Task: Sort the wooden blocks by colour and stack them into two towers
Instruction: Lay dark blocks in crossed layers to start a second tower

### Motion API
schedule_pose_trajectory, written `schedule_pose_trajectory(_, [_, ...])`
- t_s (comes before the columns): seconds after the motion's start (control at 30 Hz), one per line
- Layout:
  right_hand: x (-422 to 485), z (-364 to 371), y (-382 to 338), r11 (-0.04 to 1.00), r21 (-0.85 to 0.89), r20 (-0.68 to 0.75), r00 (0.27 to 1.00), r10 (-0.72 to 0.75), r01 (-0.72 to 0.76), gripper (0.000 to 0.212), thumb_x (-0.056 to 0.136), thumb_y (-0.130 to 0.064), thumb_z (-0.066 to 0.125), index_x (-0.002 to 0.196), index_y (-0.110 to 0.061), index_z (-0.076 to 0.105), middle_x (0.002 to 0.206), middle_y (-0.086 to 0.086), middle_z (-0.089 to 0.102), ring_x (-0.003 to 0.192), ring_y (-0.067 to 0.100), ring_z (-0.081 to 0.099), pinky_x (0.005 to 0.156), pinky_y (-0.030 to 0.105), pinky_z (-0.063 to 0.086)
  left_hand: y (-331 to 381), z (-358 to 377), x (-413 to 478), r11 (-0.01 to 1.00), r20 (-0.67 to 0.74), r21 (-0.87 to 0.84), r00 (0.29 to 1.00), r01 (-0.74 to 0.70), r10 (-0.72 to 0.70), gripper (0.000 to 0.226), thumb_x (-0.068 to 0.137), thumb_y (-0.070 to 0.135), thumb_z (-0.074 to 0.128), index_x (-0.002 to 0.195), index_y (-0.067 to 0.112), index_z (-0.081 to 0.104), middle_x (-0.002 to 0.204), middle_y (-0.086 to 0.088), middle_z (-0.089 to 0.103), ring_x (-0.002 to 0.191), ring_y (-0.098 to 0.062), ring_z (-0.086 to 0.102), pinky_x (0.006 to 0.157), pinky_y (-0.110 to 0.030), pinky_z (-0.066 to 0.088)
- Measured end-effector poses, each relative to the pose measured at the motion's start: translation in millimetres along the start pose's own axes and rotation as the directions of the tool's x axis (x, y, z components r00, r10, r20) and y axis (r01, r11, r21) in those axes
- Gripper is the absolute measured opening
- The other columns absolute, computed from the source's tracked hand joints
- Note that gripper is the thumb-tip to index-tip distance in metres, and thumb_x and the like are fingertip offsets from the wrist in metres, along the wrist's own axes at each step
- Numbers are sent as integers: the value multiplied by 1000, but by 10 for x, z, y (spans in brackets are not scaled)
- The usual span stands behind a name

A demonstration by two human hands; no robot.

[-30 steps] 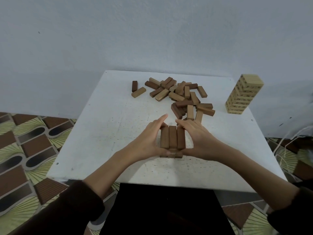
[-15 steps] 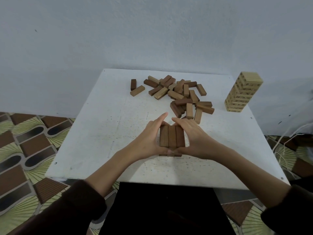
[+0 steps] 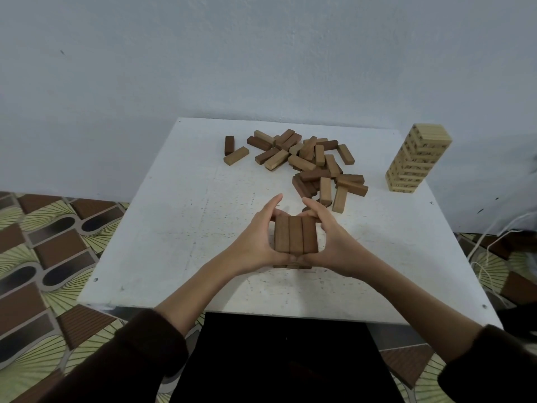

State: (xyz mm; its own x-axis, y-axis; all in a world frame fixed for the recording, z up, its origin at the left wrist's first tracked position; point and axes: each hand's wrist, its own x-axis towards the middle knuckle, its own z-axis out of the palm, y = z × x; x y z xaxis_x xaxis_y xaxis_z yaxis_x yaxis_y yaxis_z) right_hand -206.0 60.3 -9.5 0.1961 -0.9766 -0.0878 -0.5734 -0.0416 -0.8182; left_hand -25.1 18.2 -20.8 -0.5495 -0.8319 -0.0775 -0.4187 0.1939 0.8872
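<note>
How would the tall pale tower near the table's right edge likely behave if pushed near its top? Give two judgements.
It would probably topple or shed blocks: the pale tower is tall, narrow and built from many separate layers. Falling pieces might well leave the table, since it stands close to the right edge.

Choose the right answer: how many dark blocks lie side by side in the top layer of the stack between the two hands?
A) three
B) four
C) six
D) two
A: three dark blocks lie side by side on top, with the left hand and the right hand holding them from the two sides.
</note>
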Motion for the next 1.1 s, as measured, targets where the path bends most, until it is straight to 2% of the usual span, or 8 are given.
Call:
schedule_pose_trajectory(0.3, [1,40,48,995,91,16,999,46,-47,116,65,-25,86,148,-23,5,132,-8,34,124,5,30,102,21,19,-15,-2,-19,999,-16,-33,1000,-7,7,118,65,22,86,150,26,4,135,9,39,127,-1,33,88,0,24])
schedule_pose_trajectory(0.43, [-45,27,98,989,137,15,998,53,-55,129,57,-37,85,148,-27,-4,149,-8,21,131,1,21,98,11,16,-52,-13,-85,991,52,-127,998,33,-26,126,59,44,85,150,30,-1,154,14,14,139,2,14,111,-20,17])
schedule_pose_trajectory(0.57, [-120,86,80,923,375,-86,988,129,-88,102,71,-59,60,149,-30,3,149,-19,18,136,0,19,109,24,19,23,79,-114,892,-37,-417,977,174,-208,80,82,72,37,148,32,15,153,19,15,140,2,15,108,-21,17])
schedule_pose_trajectory(0.67, [-116,214,50,856,513,-165,970,176,-68,77,81,-68,32,147,-34,16,143,-27,22,137,-2,21,111,25,18,43,164,-178,824,-1,-544,982,158,-189,98,75,84,20,152,25,6,154,19,11,140,2,13,111,-20,16])
schedule_pose_trajectory(0.77, [-104,328,3,829,555,-195,960,203,-62,47,87,-65,23,129,-46,34,134,-30,37,126,-12,33,108,22,26,85,241,-190,780,23,-609,986,145,-166,88,77,68,11,153,23,2,155,13,12,135,1,21,106,-19,22])
schedule_pose_trajectory(0.87, [-67,397,43,811,582,-227,945,233,-60,58,96,-60,21,144,-29,31,145,-15,35,132,-2,33,115,30,25,79,289,-173,764,22,-630,986,140,-163,87,76,67,10,153,26,2,158,8,12,131,2,24,107,-21,22])
schedule_pose_trajectory(0.93, [-53,417,44,807,587,-225,944,242,-67,61,98,-59,21,145,-21,31,140,-6,40,129,5,38,115,38,28,73,308,-179,754,21,-643,987,134,-158,87,76,67,10,153,27,1,158,7,12,130,2,25,105,-19,24])
schedule_pose_trajectory(1.1, [-49,459,8,765,641,-207,944,258,-68,56,99,-56,21,145,-26,27,148,7,32,134,20,35,112,44,33,90,320,-185,717,20,-685,988,127,-156,89,77,73,14,152,28,0,158,6,14,139,-5,24,110,-23,26])
